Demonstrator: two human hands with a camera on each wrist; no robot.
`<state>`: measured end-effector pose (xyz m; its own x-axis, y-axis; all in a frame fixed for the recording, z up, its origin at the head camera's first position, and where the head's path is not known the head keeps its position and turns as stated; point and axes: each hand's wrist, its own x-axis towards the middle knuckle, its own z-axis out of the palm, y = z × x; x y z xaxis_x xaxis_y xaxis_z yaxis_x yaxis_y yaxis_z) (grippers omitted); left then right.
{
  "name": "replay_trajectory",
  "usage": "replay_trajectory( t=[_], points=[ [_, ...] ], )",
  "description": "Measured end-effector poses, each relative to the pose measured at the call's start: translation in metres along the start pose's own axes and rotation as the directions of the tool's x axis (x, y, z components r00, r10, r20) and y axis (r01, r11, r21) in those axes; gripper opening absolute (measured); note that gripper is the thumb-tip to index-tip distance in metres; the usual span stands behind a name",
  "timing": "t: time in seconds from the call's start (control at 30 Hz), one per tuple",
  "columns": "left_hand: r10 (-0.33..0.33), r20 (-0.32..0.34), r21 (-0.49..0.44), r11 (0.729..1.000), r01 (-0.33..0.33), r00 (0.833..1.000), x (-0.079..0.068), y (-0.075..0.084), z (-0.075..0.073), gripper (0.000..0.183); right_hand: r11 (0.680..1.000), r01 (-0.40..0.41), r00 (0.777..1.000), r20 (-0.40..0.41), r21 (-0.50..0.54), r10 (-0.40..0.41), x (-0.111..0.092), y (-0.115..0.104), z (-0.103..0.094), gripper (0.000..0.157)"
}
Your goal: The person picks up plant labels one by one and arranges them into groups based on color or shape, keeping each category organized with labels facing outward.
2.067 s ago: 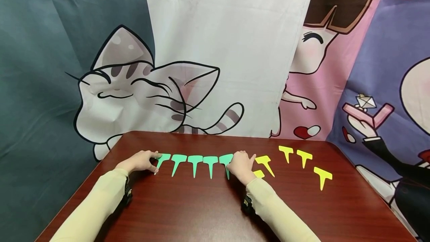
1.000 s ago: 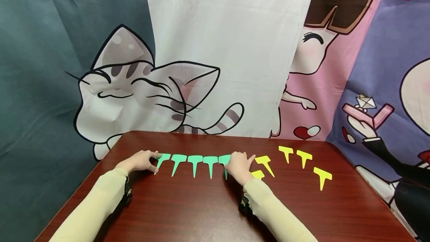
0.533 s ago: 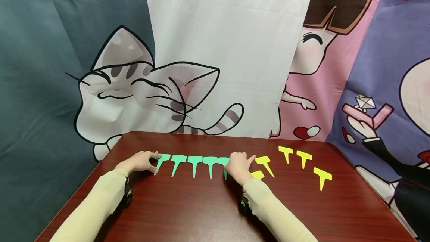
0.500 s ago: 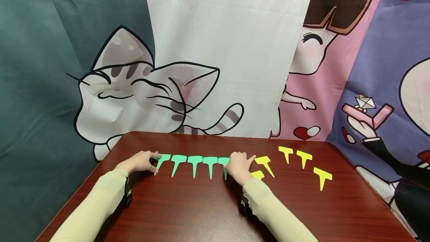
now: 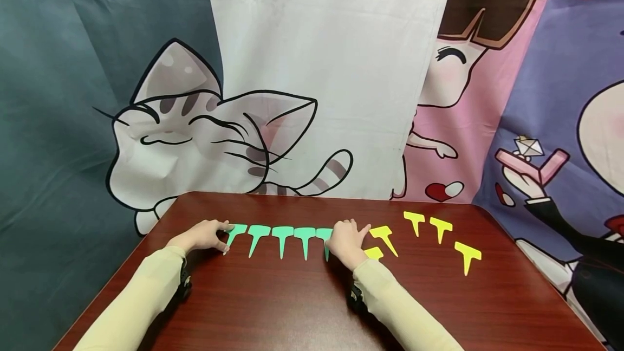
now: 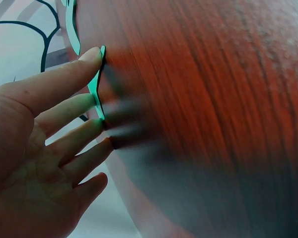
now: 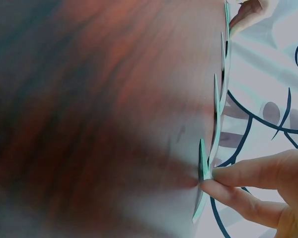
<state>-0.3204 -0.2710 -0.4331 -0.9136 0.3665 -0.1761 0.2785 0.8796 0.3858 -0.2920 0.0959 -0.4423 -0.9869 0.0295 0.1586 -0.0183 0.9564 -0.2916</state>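
Note:
Several green T-shaped plant labels (image 5: 283, 240) lie in a row across the table, stems toward the viewer. My left hand (image 5: 203, 235) is at the leftmost green label (image 5: 236, 231). In the left wrist view its thumb touches the stem end, and the nearly straight fingers (image 6: 78, 106) rest along the head. At the row's right end, my right hand (image 5: 348, 244) pinches the rightmost green label (image 5: 324, 233) between thumb and finger, hiding part of it. That label's head meets its neighbour (image 5: 305, 239). The right wrist view shows the pinched label (image 7: 202, 156) nearly edge-on.
Yellow T-shaped labels lie to the right: one (image 5: 382, 236) beside my right hand, one partly hidden (image 5: 374, 253) behind the wrist, and others (image 5: 414, 220) farther off. The brown wooden table (image 5: 273, 307) backs onto a cartoon-printed cloth (image 5: 312, 69).
My right hand has slid slightly left with the rightmost green label, up against its neighbour, and has stayed there over the last half second. The left hand has kept its place.

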Motion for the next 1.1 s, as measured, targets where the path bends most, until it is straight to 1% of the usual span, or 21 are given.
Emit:
replay_trajectory(
  t=[0.13,0.27,0.47,0.57,0.7,0.9,1.1],
  points=[
    [-0.001,-0.002,0.000,1.000,0.001,1.000,-0.001,0.000,0.000,0.068,0.999,0.038,0.999,-0.029,0.025,-0.037,-0.003,0.001,-0.001,0.032],
    [0.003,-0.002,-0.003,1.000,-0.003,1.000,-0.001,0.000,0.000,0.069,0.997,0.061,0.998,-0.032,0.041,-0.060,-0.004,0.003,-0.001,0.032],
    [-0.004,0.000,-0.009,1.000,0.004,1.000,-0.001,0.001,0.000,0.069,0.994,0.093,0.994,-0.066,0.051,-0.090,-0.008,0.005,-0.003,0.024],
    [-0.007,-0.002,-0.004,1.000,0.007,1.000,-0.001,0.001,-0.001,0.069,0.995,0.091,0.994,-0.069,0.050,-0.087,-0.010,0.005,-0.004,0.021],
    [-0.011,0.000,0.002,1.000,0.011,1.000,0.000,0.000,0.000,0.068,0.996,0.077,0.996,-0.053,0.052,-0.074,-0.012,0.005,-0.006,0.011],
    [-0.009,0.001,-0.008,1.000,0.009,1.000,0.000,-0.001,0.000,0.068,0.997,0.062,0.997,-0.054,0.047,-0.059,-0.015,0.007,-0.011,0.017],
    [-0.012,0.001,-0.009,1.000,0.012,1.000,0.001,-0.001,0.001,0.068,0.997,0.076,0.993,-0.088,0.028,-0.073,-0.018,0.010,-0.015,0.013]
  ],
)
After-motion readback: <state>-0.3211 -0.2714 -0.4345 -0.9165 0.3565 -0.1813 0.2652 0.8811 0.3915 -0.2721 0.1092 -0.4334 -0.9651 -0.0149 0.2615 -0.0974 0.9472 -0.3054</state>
